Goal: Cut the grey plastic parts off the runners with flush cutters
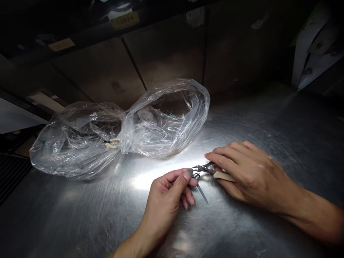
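Observation:
My left hand (168,193) pinches a small grey metal piece with a thin pointed pin (201,190) between thumb and forefinger, just above the steel table. My right hand (247,172) is closed round a pair of small pliers (205,167) with cream-coloured handles. The dark jaws of the pliers point left and meet the top of the grey piece. Both hands rest low over the brightly lit patch of table.
A large crumpled clear plastic bag (150,122) lies on the scratched steel table (242,229) to the left and behind my hands, with similar cream-handled tools (112,142) inside it. Dark metal panels rise at the back. A black grate (10,172) lies at the far left.

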`<move>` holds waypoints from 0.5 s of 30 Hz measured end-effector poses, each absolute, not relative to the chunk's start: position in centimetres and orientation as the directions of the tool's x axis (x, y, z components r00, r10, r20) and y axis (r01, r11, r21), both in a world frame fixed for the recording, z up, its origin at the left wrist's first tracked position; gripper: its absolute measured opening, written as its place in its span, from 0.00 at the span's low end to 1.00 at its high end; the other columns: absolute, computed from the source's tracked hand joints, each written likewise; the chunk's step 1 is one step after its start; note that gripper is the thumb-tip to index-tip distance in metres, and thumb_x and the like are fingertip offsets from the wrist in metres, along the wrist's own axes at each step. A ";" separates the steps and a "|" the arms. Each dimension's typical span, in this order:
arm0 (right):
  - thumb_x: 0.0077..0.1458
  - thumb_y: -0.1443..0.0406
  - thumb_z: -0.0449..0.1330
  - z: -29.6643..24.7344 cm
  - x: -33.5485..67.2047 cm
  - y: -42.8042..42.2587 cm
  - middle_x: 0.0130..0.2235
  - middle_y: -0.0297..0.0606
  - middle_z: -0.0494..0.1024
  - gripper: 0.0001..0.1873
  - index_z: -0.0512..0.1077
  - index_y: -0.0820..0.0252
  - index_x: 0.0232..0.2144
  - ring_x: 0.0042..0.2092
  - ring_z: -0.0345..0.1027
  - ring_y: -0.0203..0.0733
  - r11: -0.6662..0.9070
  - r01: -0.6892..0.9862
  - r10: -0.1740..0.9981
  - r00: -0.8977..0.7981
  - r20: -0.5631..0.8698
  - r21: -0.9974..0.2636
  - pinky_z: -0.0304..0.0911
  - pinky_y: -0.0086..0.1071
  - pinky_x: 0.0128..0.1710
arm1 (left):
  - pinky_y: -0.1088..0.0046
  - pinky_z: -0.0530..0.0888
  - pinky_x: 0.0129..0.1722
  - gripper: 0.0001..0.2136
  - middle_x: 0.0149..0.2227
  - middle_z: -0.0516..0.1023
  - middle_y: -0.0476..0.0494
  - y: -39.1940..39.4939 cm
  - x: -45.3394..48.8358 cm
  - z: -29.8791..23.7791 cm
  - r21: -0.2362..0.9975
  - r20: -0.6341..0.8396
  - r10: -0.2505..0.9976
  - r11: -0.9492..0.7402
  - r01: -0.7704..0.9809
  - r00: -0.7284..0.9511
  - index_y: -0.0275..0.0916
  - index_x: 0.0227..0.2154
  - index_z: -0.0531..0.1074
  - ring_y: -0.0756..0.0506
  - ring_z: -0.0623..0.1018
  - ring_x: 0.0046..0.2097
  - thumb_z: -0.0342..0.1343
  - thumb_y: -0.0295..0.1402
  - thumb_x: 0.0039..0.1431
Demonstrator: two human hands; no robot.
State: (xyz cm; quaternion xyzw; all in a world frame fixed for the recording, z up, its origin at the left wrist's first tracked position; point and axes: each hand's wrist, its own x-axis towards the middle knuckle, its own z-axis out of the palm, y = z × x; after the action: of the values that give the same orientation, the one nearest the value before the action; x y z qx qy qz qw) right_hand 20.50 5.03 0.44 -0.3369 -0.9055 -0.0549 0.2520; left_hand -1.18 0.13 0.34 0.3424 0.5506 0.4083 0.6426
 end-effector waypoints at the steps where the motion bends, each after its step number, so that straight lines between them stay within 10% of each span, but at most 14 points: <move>1: 0.62 0.67 0.57 0.4 20.5 5.0 0.41 0.43 0.79 0.13 0.73 0.63 0.48 0.40 0.70 0.47 0.769 0.636 0.582 -0.651 0.486 -0.069 0.58 0.40 0.38 | 0.78 0.66 0.24 0.14 0.30 0.80 0.44 0.2 -1.2 0.4 0.887 -0.433 0.899 0.438 -0.143 0.068 0.34 0.34 0.79 0.55 0.70 0.23 0.61 0.42 0.61; 15: 0.64 0.66 0.55 0.3 20.2 4.7 0.38 0.41 0.80 0.12 0.75 0.63 0.47 0.36 0.69 0.45 0.766 0.643 0.562 -0.672 0.482 0.003 0.55 0.39 0.35 | 0.78 0.66 0.21 0.13 0.30 0.80 0.44 0.3 -1.1 0.1 0.875 -0.456 0.888 0.458 -0.158 0.051 0.33 0.34 0.79 0.55 0.71 0.22 0.63 0.41 0.58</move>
State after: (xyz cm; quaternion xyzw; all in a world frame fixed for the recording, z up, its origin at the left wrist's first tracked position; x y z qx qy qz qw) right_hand 20.23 4.73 0.29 -0.3310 -0.9102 -0.0865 0.2336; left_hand -1.06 0.26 0.15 0.3274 0.5576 0.4045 0.6467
